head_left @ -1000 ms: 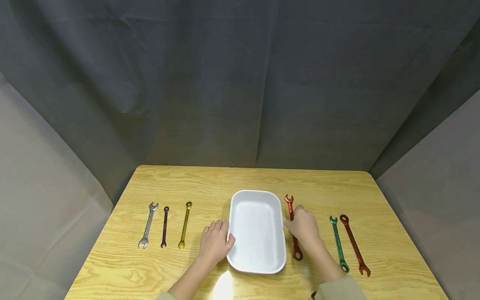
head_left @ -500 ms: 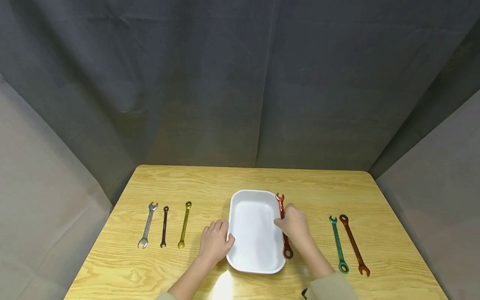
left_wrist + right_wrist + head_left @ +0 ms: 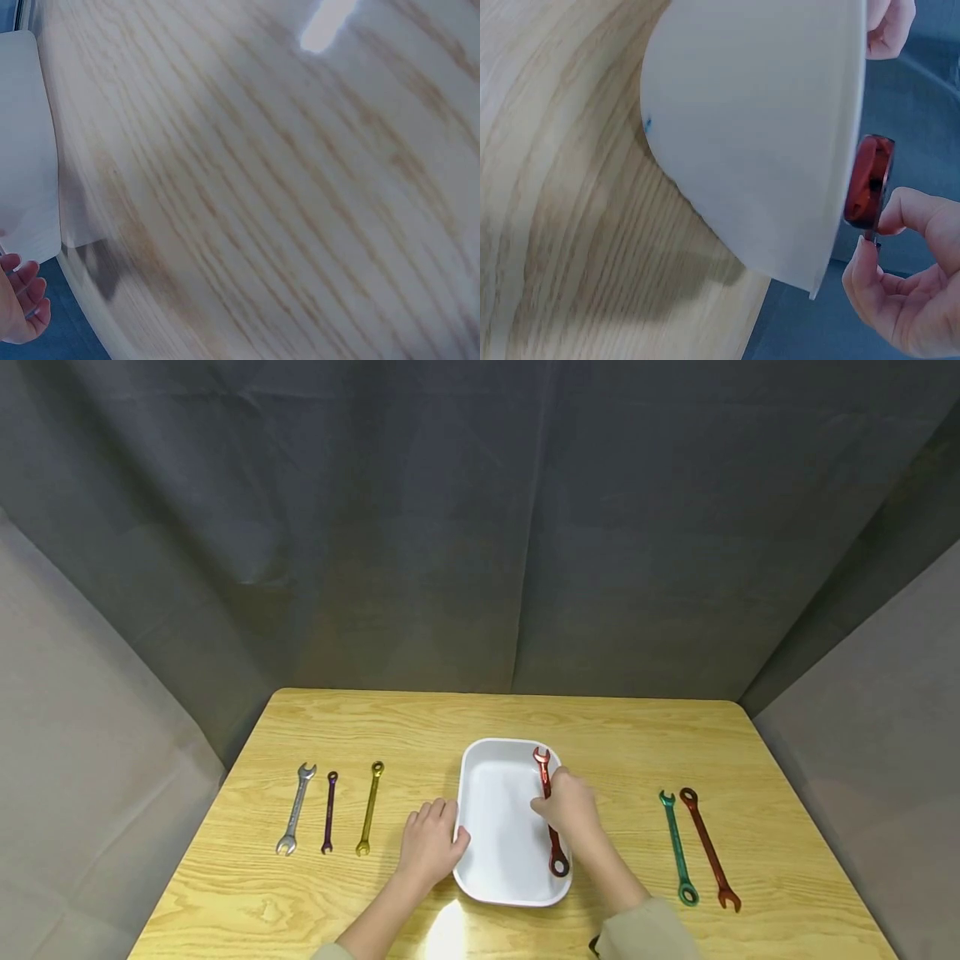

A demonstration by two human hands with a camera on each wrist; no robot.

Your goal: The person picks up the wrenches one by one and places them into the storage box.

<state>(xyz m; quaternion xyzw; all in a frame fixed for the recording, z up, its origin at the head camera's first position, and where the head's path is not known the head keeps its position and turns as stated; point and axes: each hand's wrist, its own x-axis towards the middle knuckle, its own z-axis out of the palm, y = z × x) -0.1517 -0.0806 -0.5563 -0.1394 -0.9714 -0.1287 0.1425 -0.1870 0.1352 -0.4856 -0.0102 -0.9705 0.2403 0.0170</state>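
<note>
My right hand (image 3: 570, 810) pinches a red combination wrench (image 3: 543, 770) by its middle, over the right side of a white tray (image 3: 502, 843). The wrench's open end points away from me and its ring end (image 3: 869, 180) towards me. In the right wrist view that ring end shows just above the tray's rim, with thumb and fingertips on the shank. My left hand (image 3: 431, 843) grips the tray's left rim, thumb over the edge and fingers along the outside. At the edge of the left wrist view its fingers (image 3: 30, 296) are curled beside the tray.
Left of the tray lie a silver open-end wrench (image 3: 297, 810), a purple wrench (image 3: 330, 810) and a yellow one (image 3: 371, 810). On the right are a green wrench (image 3: 678, 847) and another red wrench (image 3: 710, 852). A dark curtain (image 3: 450, 527) hangs behind the table (image 3: 420, 718).
My right hand has carried the red wrench leftwards, from the table beside the tray, across the right rim, to over the tray's inside. The left hand has stayed at the left rim.
</note>
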